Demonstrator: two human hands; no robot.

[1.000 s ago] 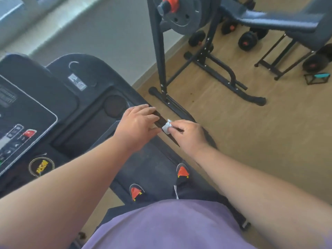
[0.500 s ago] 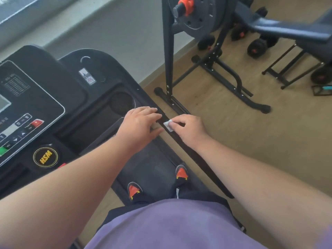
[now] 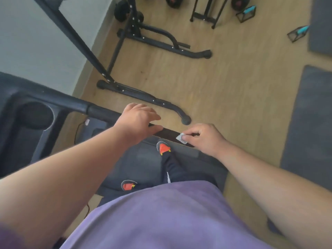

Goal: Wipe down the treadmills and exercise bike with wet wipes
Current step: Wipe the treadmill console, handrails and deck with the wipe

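on the smooth black handrail (image 3: 168, 132), right hand (image 3: 206, 138) pinching a crumpled white wipe (image 3: 181, 137), left hand (image 3: 137, 121) spread flat

Wood floor (image 3: 224, 90): treadmill (image 3: 140, 159), rack base (image 3: 143, 96), mats (image 3: 309, 123), dumbbells (image 3: 172, 1).

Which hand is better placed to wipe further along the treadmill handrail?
The right hand. It already pinches the wet wipe against the handrail, near its end. The left hand rests on the rail, empty.
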